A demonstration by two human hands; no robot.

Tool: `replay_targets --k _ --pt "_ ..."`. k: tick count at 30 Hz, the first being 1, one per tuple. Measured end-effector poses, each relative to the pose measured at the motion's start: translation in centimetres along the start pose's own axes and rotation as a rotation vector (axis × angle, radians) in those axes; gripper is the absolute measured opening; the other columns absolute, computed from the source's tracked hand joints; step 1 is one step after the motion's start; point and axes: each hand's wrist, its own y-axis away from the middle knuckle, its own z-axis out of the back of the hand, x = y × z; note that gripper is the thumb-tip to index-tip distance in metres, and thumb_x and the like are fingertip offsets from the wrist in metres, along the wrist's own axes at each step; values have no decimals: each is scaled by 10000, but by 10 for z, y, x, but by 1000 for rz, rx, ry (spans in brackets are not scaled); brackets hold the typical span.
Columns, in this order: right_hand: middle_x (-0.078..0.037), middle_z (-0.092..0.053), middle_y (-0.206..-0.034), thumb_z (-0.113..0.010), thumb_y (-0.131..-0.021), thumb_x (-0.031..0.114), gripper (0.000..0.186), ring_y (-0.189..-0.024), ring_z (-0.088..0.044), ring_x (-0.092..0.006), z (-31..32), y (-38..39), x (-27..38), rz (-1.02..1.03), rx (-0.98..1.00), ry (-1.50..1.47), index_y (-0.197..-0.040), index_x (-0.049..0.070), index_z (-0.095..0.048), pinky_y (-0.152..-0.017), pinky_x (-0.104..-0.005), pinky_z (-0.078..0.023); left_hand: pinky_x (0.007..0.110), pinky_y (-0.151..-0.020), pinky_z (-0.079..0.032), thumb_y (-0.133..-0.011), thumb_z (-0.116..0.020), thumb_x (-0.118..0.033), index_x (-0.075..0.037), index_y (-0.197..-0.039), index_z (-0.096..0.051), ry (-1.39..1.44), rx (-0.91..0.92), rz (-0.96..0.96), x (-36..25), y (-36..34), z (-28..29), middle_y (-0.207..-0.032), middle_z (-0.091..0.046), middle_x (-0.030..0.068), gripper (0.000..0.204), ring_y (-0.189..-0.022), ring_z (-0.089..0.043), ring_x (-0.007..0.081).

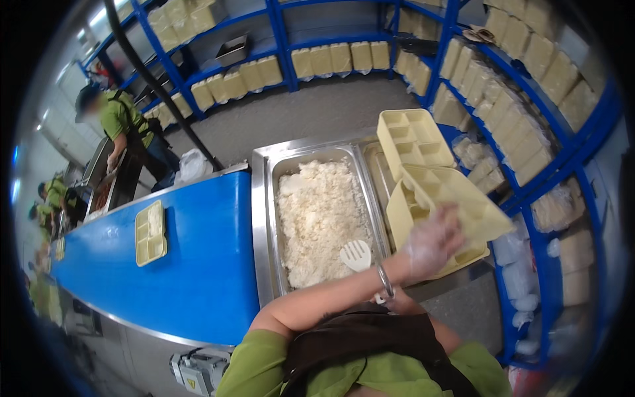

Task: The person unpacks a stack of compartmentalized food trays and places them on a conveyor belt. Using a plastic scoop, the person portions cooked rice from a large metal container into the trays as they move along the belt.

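Note:
My left hand [433,246], in a clear glove, reaches across to the right and grips a pale yellow compartment tray [463,188]. That tray is tilted and smeared by motion above a stack of like trays [405,208]. Below my left forearm, my right hand [401,302] shows only in part. A white slotted rice paddle [357,255] points out from there, its blade over the rice and its handle running under the forearm toward my right hand. White cooked rice [321,218] fills a deep steel pan [272,198] in front of me.
A blue conveyor belt [205,225] runs off to the left, carrying a yellow tray [151,233]. Another tray stack [415,142] stands behind the pan. Blue shelves [456,86] with packed trays line the back and right. Co-workers [126,122] in green stand at far left.

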Motion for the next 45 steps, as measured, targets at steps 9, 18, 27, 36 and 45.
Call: replay_targets --k 9,18,27,36,45 --pt "-58 -492 -612 -431 -855 122 127 -443 -448 -128 -32 -83 30 -32 -28 -52 -847 25 -512 -379 -273 -383 539 -884 -469 -875 -514 -287 -90 -883 -567 1335 -483 335 23 76 182 -1332 -400 80 204 -1234 -389 314" --pt "-51 -495 -635 -448 -854 121 83 -429 -446 -136 -52 -174 41 154 51 -22 -864 54 -497 -343 -281 -365 427 -805 -511 -656 -407 61 10 -1249 -379 985 -1136 608 79 256 232 -1112 -523 191 595 -972 -563 333" --pt "-14 -469 -622 -417 -888 145 388 -420 -417 -98 -40 -122 51 213 22 47 -1270 197 -454 -343 -257 -368 411 -855 -493 -619 -434 -43 56 -1159 -470 1298 -1244 767 110 328 170 -1053 -581 193 551 -943 -582 328" --pt "-155 -592 -752 -381 -887 100 488 -579 -574 -251 -55 -118 57 877 -273 725 -1370 140 -319 -530 -368 -490 340 -728 -529 -587 -401 130 -103 -1250 -338 1146 -910 927 176 234 84 -1077 -500 112 705 -937 -543 257" --pt "-162 -585 -707 -366 -912 150 509 -567 -586 -278 -85 -78 84 591 -428 1241 -1405 168 -242 -513 -397 -489 312 -715 -488 -612 -421 108 -85 -1261 -358 1233 -995 863 170 238 84 -1038 -512 100 680 -868 -526 223"
